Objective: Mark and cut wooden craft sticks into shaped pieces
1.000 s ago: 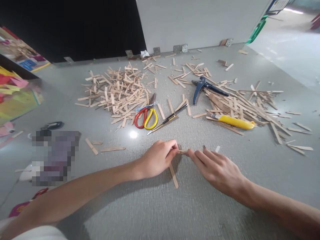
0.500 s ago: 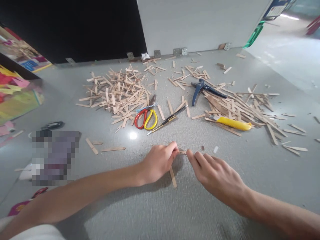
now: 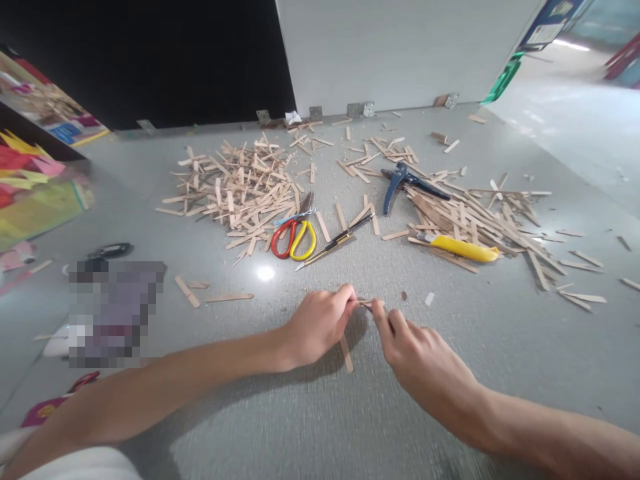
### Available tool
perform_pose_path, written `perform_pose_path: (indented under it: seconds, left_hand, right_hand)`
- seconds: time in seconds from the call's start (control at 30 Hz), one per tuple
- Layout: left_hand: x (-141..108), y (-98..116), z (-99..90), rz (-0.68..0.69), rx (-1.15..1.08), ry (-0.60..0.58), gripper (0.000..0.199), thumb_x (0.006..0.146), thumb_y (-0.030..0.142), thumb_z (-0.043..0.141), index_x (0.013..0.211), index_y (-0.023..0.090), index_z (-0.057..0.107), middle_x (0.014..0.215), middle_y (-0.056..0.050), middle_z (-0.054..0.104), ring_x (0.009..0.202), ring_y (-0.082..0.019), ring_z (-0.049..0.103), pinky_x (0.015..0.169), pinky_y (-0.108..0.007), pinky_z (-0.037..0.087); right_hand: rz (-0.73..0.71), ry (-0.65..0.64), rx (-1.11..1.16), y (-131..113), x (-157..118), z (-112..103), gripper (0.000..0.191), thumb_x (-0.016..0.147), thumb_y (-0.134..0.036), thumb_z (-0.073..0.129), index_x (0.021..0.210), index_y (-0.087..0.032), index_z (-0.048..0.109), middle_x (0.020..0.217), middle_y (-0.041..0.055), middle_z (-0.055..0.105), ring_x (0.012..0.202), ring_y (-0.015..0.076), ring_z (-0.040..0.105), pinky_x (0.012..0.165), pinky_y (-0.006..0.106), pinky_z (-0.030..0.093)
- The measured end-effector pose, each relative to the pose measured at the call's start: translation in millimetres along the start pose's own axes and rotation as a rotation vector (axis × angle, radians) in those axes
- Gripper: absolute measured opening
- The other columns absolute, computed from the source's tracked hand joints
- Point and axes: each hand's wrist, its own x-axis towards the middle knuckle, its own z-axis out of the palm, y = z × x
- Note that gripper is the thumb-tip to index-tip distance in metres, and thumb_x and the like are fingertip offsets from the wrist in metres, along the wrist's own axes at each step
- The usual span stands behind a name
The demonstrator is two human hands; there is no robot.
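Observation:
My left hand [image 3: 320, 327] is closed in a pinch on a wooden popsicle stick [image 3: 365, 302], whose short end juts out to the right. Close against that end is my right hand [image 3: 420, 353], fingers curled and the index fingertip at the stick. A thin dark edge shows under the right fingertip; what the curled fingers hold is hidden. Another popsicle stick, the loose one [image 3: 347, 353], lies on the floor below my left hand, partly covered by it.
Beyond my hands lie red-and-yellow-handled scissors [image 3: 303, 240], a slim black-and-gold tool [image 3: 336, 241], a yellow cutter [image 3: 465, 248] and a dark blue plier-like tool [image 3: 400, 181]. Popsicle sticks form a left pile [image 3: 240, 187] and a right pile [image 3: 475, 217]. A white panel [image 3: 400, 53] stands behind.
My right hand has shifted slightly, its fingers more bent, uncovering more of the stick's end and a thin dark edge. The left hand keeps its pinch in nearly the same place.

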Motion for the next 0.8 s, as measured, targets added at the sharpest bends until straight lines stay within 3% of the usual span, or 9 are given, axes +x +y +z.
perform_pose_path:
  seconds: [0.3, 0.4, 0.47, 0.57, 0.63, 0.8]
  left_hand:
    - [4, 1, -4.4, -0.050, -0.053, -0.015, 0.026, 0.109, 0.029, 0.042, 0.087, 0.022, 0.055, 0.061, 0.006, 0.054, 0.050, -0.013, 0.046, 0.055, -0.025, 0.031]
    - [9, 3, -14.3, -0.101, -0.138, -0.072, 0.025, 0.106, 0.026, 0.045, 0.084, 0.021, 0.056, 0.063, 0.004, 0.057, 0.054, -0.013, 0.049, 0.056, -0.025, 0.033]
    - [12, 5, -22.8, -0.150, -0.230, -0.112, 0.027, 0.105, 0.026, 0.046, 0.081, 0.021, 0.056, 0.063, 0.004, 0.058, 0.056, -0.014, 0.052, 0.056, -0.025, 0.036]
    - [12, 13, -35.2, -0.202, -0.390, -0.162, 0.029, 0.107, 0.031, 0.046, 0.083, 0.020, 0.059, 0.061, 0.004, 0.058, 0.056, -0.013, 0.053, 0.056, -0.024, 0.038]
    - [9, 21, -42.0, -0.198, -0.481, -0.190, 0.027, 0.108, 0.033, 0.045, 0.095, 0.019, 0.065, 0.062, 0.004, 0.060, 0.056, -0.013, 0.053, 0.056, -0.024, 0.039]
    - [-1, 37, -53.2, -0.186, -0.581, -0.197, 0.028, 0.108, 0.033, 0.047, 0.102, 0.018, 0.070, 0.067, 0.002, 0.065, 0.055, -0.011, 0.052, 0.054, -0.022, 0.039]
  right_hand:
    - [-0.047, -0.023, 0.070, 15, 3, -2, 0.060, 0.076, 0.011, 0.046, 0.133, 0.001, 0.063, 0.077, 0.0050, 0.068, 0.048, 0.0149, 0.061, 0.041, 0.029, 0.037]
    - [-0.007, -0.025, 0.196, 26, 2, 2, 0.052, 0.085, 0.008, 0.047, 0.131, -0.007, 0.066, 0.075, 0.0017, 0.070, 0.047, 0.0132, 0.062, 0.042, 0.028, 0.033]
    - [0.031, 0.059, 0.281, 32, 0, 5, 0.040, 0.097, 0.002, 0.045, 0.128, -0.009, 0.068, 0.075, 0.0014, 0.072, 0.046, 0.0130, 0.062, 0.041, 0.028, 0.033]
    - [0.113, 0.231, 0.426, 36, -1, 7, 0.029, 0.111, -0.014, 0.044, 0.127, -0.009, 0.068, 0.083, 0.0060, 0.078, 0.052, 0.0146, 0.068, 0.043, 0.028, 0.042]
    - [0.172, 0.309, 0.568, 35, 1, 4, 0.027, 0.113, -0.019, 0.046, 0.128, -0.011, 0.067, 0.092, 0.0080, 0.082, 0.061, 0.0149, 0.074, 0.050, 0.026, 0.051]
    - [0.265, 0.382, 0.798, 31, 6, -6, 0.019, 0.110, -0.020, 0.053, 0.118, -0.017, 0.069, 0.087, 0.0025, 0.082, 0.062, 0.0111, 0.073, 0.060, 0.021, 0.059]
